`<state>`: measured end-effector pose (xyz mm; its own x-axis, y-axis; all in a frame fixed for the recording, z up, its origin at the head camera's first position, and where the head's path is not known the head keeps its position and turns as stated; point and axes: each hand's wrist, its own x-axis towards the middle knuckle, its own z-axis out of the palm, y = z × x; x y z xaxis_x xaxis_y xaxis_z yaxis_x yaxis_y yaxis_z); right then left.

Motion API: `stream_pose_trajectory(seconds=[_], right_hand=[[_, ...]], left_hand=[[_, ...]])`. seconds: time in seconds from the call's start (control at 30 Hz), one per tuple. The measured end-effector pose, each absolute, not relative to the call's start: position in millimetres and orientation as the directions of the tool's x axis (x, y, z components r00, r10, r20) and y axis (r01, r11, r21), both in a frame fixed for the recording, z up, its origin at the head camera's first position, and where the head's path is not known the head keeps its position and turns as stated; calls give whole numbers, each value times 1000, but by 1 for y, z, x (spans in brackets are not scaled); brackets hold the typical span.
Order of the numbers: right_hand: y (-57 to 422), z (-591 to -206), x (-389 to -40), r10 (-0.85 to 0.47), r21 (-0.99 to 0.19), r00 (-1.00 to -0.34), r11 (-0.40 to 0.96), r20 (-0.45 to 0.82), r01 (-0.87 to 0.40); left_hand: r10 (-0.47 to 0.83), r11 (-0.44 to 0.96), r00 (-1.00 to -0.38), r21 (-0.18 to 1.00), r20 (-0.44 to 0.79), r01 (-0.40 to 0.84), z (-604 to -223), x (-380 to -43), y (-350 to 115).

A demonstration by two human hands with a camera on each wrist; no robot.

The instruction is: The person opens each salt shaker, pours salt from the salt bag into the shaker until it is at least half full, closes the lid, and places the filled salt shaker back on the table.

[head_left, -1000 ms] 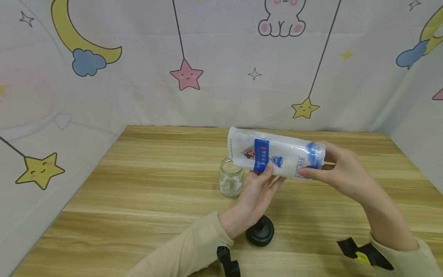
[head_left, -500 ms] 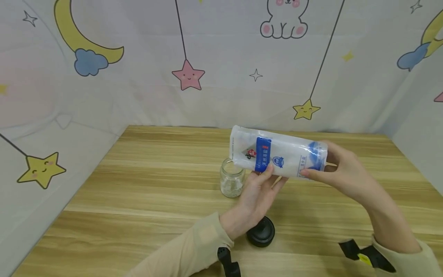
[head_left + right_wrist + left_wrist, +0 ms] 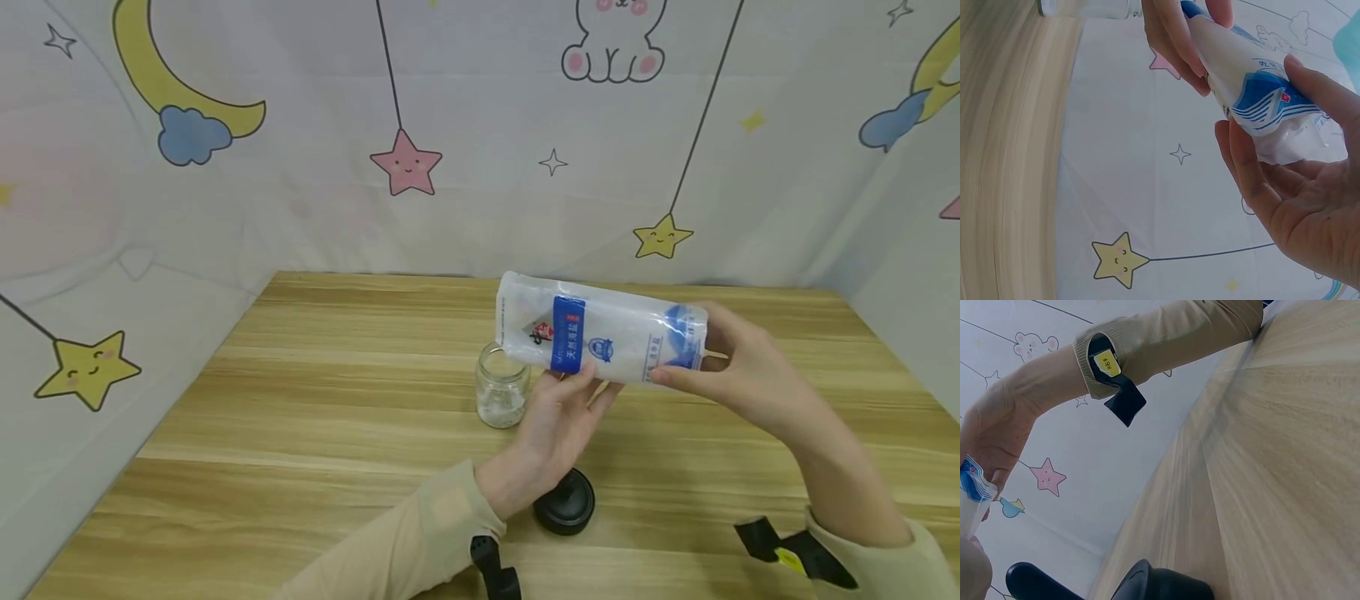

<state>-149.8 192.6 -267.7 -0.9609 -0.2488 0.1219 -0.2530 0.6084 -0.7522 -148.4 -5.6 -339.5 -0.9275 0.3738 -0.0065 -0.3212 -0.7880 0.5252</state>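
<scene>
A white and blue bag of sea salt lies tilted in the air, its left end lower and over the glass jar. My left hand holds it from below near the middle, thumb on the front. At the bag's right, raised end, my right hand grips the bottom with the thumb in front; the right wrist view shows its fingers curled round the crumpled base. Some whitish salt shows in the jar's lower part. Whether grains are falling cannot be made out, as the bag's mouth faces away.
A round black lid lies on the wooden table, just below my left wrist. A white cloth backdrop with printed stars rises behind the table and along both sides. Dark rounded shapes fill the bottom of the left wrist view.
The white matter in the jar looks a little fuller than a second ago. Both hands and the bag have hardly moved; slight shifts match the head camera's motion.
</scene>
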Motion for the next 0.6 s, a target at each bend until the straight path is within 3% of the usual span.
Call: stream_pose_trajectory(seconds=[0.6], right_hand=[[182, -270, -148, -236, -736, -950, 602, 206, -310]], left_hand=[[354, -781, -935, 544, -22, -308, -341, -151, -5]])
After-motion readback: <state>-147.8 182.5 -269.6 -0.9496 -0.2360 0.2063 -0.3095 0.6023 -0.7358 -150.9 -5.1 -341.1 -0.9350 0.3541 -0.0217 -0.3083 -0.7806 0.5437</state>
